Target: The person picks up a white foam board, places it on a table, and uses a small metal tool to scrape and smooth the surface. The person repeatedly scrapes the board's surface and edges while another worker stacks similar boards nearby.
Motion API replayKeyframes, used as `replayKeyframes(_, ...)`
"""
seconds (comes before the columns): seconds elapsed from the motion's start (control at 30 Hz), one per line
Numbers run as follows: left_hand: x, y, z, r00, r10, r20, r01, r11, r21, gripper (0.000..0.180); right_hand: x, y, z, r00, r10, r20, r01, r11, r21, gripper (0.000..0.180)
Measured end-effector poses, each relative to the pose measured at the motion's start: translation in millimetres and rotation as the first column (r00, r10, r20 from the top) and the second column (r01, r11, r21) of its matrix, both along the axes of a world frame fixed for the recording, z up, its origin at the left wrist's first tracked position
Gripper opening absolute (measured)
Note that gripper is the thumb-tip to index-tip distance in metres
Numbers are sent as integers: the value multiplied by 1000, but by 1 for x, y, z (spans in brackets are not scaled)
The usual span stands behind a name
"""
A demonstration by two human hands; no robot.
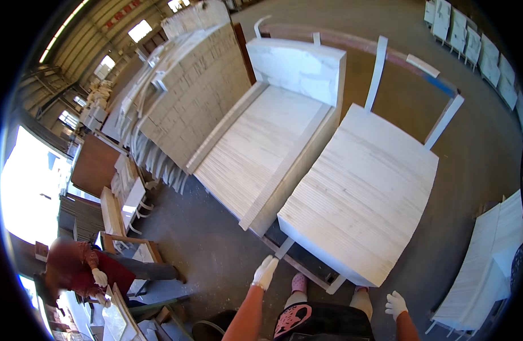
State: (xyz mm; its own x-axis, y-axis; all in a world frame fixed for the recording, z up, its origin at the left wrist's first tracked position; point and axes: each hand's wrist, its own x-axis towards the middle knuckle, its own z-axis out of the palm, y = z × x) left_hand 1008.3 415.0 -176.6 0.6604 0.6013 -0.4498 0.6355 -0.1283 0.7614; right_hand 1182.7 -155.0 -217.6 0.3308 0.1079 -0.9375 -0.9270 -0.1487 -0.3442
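Note:
My left hand (265,273), in a white glove, reaches forward beside the near end of a light strip (284,248) under the right stack. Its fingers look stretched out, and I cannot tell whether they touch the strip. My right hand (395,305), also gloved, hangs in the air to the right of the stack's near corner. Its fingers are loosely bent and apart, with nothing in them. In front of me a big stack of thin white boards (358,187) rests on a metal rack (301,269). A second stack (256,142) lies to its left, with two long wooden strips (287,165) across it.
A tall block of pale stacked pieces (199,85) stands at the far left. A co-worker in red (111,270) bends over a panel (118,315) at the lower left. More white stacks (472,273) stand at the right. Upright posts (377,74) rise from the rack's far side.

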Motion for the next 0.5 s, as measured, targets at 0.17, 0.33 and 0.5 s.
replayKeyframes(0.17, 83, 65, -28, 996, -40, -78, 39, 999, -23, 72, -58, 61, -29, 996, 83, 22, -72, 948, -311, 94)
replayKeyframes(0.33, 137, 101, -86, 992, 10, -125, 0, 997, 78, 78, -46, 133, -55, 970, -200, 137, 229, 941, -251, 92)
replayKeyframes(0.5, 172, 112, -130, 972, 157, 177, -127, 978, -167, 62, -57, 135, -102, 858, -443, 258, 474, 877, -71, 80)
